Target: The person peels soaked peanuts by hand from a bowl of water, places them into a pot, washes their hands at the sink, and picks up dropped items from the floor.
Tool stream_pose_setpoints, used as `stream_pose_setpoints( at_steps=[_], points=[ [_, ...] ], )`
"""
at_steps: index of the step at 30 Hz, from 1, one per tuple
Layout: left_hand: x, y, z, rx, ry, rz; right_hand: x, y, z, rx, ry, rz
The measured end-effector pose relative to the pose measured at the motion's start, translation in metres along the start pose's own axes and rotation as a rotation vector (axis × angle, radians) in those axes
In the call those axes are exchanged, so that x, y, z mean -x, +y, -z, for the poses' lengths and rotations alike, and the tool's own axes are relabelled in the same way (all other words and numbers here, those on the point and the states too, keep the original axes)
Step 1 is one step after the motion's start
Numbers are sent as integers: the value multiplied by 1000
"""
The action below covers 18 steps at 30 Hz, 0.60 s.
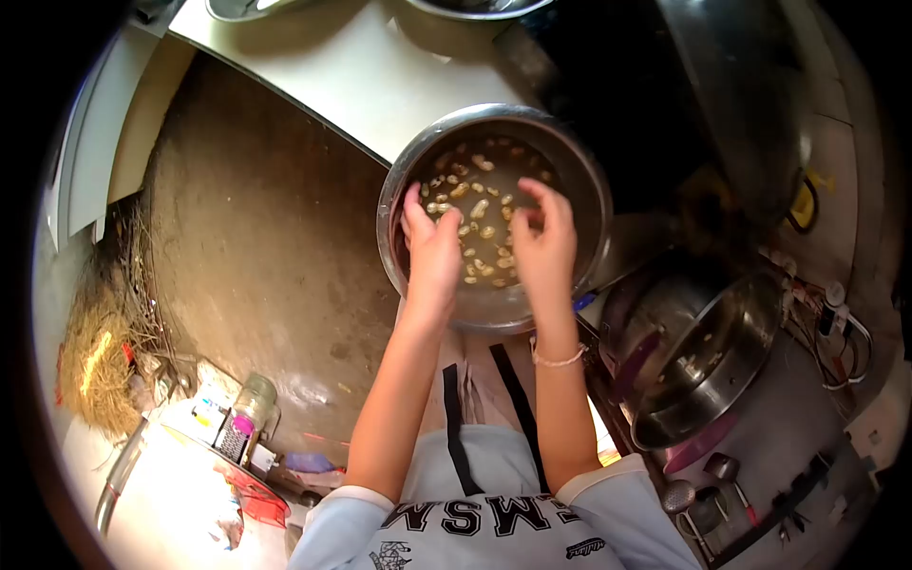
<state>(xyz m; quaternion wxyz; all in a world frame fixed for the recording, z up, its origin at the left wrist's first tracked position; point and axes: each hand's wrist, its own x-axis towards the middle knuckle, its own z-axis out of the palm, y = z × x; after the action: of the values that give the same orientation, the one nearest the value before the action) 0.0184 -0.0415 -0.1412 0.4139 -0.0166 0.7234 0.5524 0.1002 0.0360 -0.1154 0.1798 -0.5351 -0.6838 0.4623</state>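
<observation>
Bowl point(587, 204) of steel sits at the upper centre of the frame, holding cloudy water point(516, 171). A steel pan point(731, 332) lies at the right. Over the bowl's left side, the left hand point(432, 245) has its thumb spread from its fingers; opposite, the right hand point(548, 233) curves its fingers, thumb apart. Peanuts point(479, 208) lie in the water between them.

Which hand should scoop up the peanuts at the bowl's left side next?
Probably the left hand: it's open right beside those peanuts, while the right hand is farther across the bowl.
</observation>
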Motion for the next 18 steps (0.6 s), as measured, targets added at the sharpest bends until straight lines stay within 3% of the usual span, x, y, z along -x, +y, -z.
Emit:
stream_pose_setpoints(
  at_steps=[3, 5, 7, 10, 13, 15, 18],
  points=[
    [-14, -9, -11, 153, 52, 50, -34, 20, -18, 132, -54, 43],
    [-17, 2, -15, 517, 51, 244, -44, 24, -35, 182, -85, 250],
    [-27, 2, -19, 625, 91, 223, -49, 25, -47, 159, -183, 126],
    [-37, 3, -17, 715, -51, 249, -53, 24, -50, 56, -275, -52],
    [-35, 13, -15, 661, -96, 272, -49, 14, -37, -216, -368, -108],
    [-34, 17, -14, 676, -98, 296, -42, 4, -26, -567, -416, -48],
    [-32, 17, -12, 662, -126, 274, -33, -11, -10, -816, -475, -171]
  ],
)
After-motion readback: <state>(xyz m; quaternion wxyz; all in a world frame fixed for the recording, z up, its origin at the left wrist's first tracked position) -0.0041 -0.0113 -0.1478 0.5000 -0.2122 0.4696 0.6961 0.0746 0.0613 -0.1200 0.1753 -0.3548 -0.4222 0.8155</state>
